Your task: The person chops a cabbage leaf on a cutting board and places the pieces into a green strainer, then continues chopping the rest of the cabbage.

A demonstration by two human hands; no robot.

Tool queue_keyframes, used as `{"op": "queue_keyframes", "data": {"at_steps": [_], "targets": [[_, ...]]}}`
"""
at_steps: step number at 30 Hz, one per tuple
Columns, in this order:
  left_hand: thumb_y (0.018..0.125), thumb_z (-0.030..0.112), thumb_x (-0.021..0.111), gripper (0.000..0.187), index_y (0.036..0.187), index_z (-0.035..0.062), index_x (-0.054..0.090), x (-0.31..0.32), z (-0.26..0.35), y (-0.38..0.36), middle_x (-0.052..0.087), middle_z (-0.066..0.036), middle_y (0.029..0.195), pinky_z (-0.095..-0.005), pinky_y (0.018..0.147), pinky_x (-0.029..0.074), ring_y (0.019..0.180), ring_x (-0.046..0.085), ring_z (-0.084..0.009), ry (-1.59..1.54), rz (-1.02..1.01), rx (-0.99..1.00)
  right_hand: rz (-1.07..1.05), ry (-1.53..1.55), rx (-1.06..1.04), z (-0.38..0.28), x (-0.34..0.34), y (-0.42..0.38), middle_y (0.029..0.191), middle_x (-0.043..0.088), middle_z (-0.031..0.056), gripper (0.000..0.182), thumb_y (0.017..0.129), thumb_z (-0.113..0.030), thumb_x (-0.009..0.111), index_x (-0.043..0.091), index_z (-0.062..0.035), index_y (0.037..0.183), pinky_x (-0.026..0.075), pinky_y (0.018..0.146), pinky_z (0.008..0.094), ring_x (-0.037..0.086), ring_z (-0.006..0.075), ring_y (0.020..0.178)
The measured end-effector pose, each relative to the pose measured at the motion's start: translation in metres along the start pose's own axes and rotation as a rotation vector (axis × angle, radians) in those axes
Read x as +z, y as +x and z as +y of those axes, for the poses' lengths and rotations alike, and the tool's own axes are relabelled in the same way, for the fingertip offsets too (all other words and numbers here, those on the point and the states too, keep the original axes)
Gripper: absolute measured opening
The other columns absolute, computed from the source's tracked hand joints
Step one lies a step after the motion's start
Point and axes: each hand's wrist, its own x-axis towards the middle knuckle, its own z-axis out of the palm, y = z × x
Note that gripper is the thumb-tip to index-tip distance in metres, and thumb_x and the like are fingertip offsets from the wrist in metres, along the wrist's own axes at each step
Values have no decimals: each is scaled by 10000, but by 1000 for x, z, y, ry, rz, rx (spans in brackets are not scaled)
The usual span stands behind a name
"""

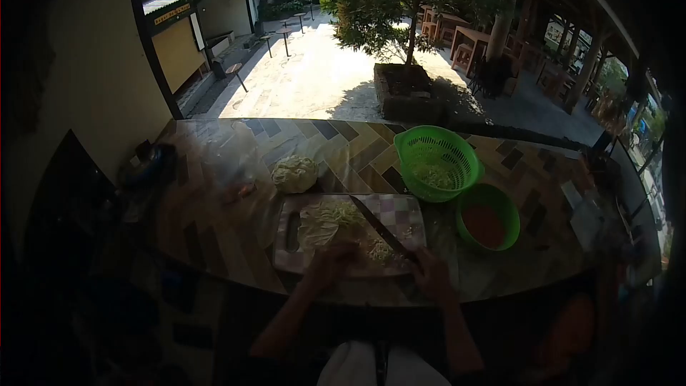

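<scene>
Seen from a camera worn on the head, a bench (207, 232) with a curved near edge spans the view, its top laid in a herringbone pattern of tan, grey and dark brown pieces. The near part lies in shade.

At the middle of the bench, close to the person, is a pale checkered cutting board (405, 209) with a handle slot at its left end. Sliced cabbage (329, 221) is heaped on the board's left and middle, with finer shreds near its lower edge. The right hand (431, 271) is closed around the handle of a knife (376, 224), whose dark blade slants over the board, tip pointing away and to the left. The left hand (336, 259) is at the board's near edge, beside the cabbage; the shade is too deep to tell how far its fingers are open.

Just beyond the board sits a pale cabbage head (294, 174). To the right, a green colander (407, 144) holds pale shreds, and a green bowl (512, 223) just beside it holds something orange-red. Clear plastic (232, 146) lies at the far left.

Beyond the bench is a sunlit paved courtyard (307, 75) with a tree (379, 7) in a square planter (401, 104), small round stools (235, 68), a metal-roofed stall (179, 53), and wooden tables (473, 34) under a roof.
</scene>
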Motion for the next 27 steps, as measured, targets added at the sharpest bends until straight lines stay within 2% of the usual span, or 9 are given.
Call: {"op": "queue_keyframes", "data": {"at_steps": [2,5,8,11,14,17,23,26,27], "targets": [[769,3,642,281,1040,38,709,-4,-4,0,673,-145,1128,-344,919,520,1071,648,-273,41,-12,130,-45,43,25,-13,-5,-9,991,661,166,291,897,-247,617,582,-107,1150,525,708,428,656,363,879],[766,0,623,260,1010,29,710,-4,-7,6,678,-144,1098,-359,876,530,1025,659,-285,102,75,202,-109,-82,72,-24,-9,-3,922,670,156,276,901,-247,607,587,-110,1140,525,683,445,660,367,818],[764,1,624,231,977,22,709,-1,0,-4,685,-148,1054,-358,840,532,994,664,-285,124,124,96,-82,-123,10,-29,-11,-4,895,674,149,255,907,-257,600,600,-129,1128,525,674,457,660,368,796],[776,6,629,184,941,18,710,6,1,-4,691,-146,992,-354,810,534,946,674,-285,42,123,33,-93,-124,49,-35,-14,-6,918,679,147,239,913,-265,599,613,-137,1115,528,675,452,661,367,795],[779,16,658,149,918,14,709,6,3,2,693,-143,946,-349,793,534,903,682,-284,38,91,156,-35,-123,85,-29,-6,-11,894,681,154,235,915,-270,604,619,-128,1102,525,665,449,659,372,790],[768,-4,673,129,893,11,701,9,12,4,691,-135,933,-344,764,540,868,684,-278,-17,151,177,1,-43,135,-25,-1,-13,848,677,169,248,917,-279,607,617,-102,1091,516,652,450,658,376,779],[744,-38,705,135,868,14,703,19,-1,9,698,-116,895,-338,747,549,875,694,-235,-62,132,130,78,-28,247,-10,-10,-17,826,679,187,269,904,-274,637,655,-72,1081,503,646,422,663,381,796],[741,-33,717,136,866,21,712,28,6,10,704,-111,887,-334,763,547,883,697,-225,-242,168,-1,49,-43,286,-8,-16,-19,816,678,190,273,901,-281,642,660,-78,1083,501,642,423,663,379,783],[737,-34,719,141,866,23,714,29,7,10,706,-110,891,-333,765,547,886,696,-226,-199,180,14,82,-44,276,-5,-15,-20,806,676,190,272,901,-280,641,661,-81,1084,500,641,425,663,379,776]]}}
